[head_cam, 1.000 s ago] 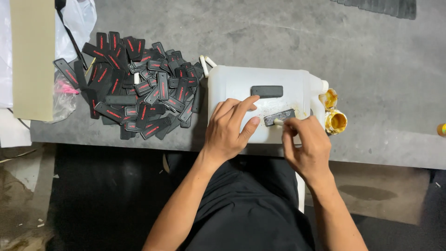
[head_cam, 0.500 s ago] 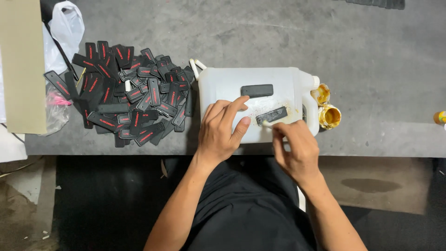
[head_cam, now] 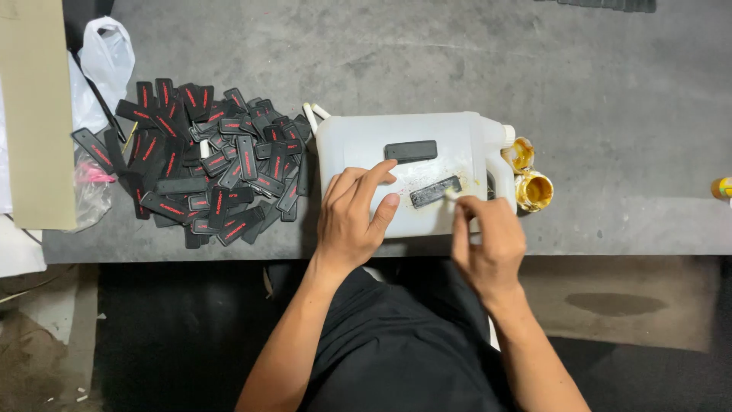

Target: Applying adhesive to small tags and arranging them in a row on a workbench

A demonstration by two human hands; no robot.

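Observation:
A white plastic jerrycan (head_cam: 366,141) lies flat on the grey table and serves as a work surface. Two black rubber strips rest on it: one (head_cam: 411,150) near the top, another (head_cam: 435,191) tilted lower down in a smear of yellowish glue. My left hand (head_cam: 353,215) lies flat on the can, thumb by the lower strip's left end. My right hand (head_cam: 488,243) holds a thin brush whose pale tip (head_cam: 450,195) touches that strip's right end.
A big pile of black strips with red marks (head_cam: 202,164) lies left of the can. Two open glue pots (head_cam: 532,191) stand by its right end. Cardboard (head_cam: 34,114) and a white plastic bag (head_cam: 107,53) sit at far left. The table's front edge runs past my lap.
The view has shifted slightly. My right hand has drawn back toward the right end of the lower strip. My left hand stays on the can.

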